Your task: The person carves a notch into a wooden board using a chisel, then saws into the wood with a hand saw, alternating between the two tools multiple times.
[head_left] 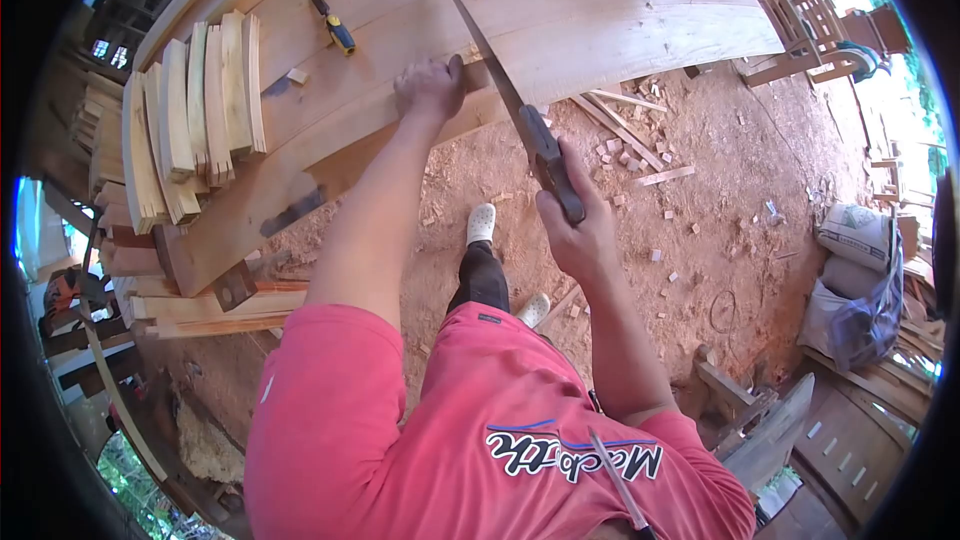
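My right hand [584, 225] is wrapped round the dark handle of a handsaw [490, 52]. Its long tapered blade points up and away over the bench edge, just right of a small piece of wood [477, 76]. My left hand [430, 90] is closed on that piece, pressing it on the wooden workbench [380, 0]; some of its fingers are hidden. Farther left on the bench lies a chisel-like tool with a yellow and blue handle [340, 37], beside a small wood offcut [297, 76].
Several curved wooden pieces [207, 100] are stacked at the bench's left end. Offcuts and strips [625, 130] litter the dirt floor [640, 290]. Sacks [850, 270] stand at the right, and a wooden chair frame [800, 10] is at the upper right.
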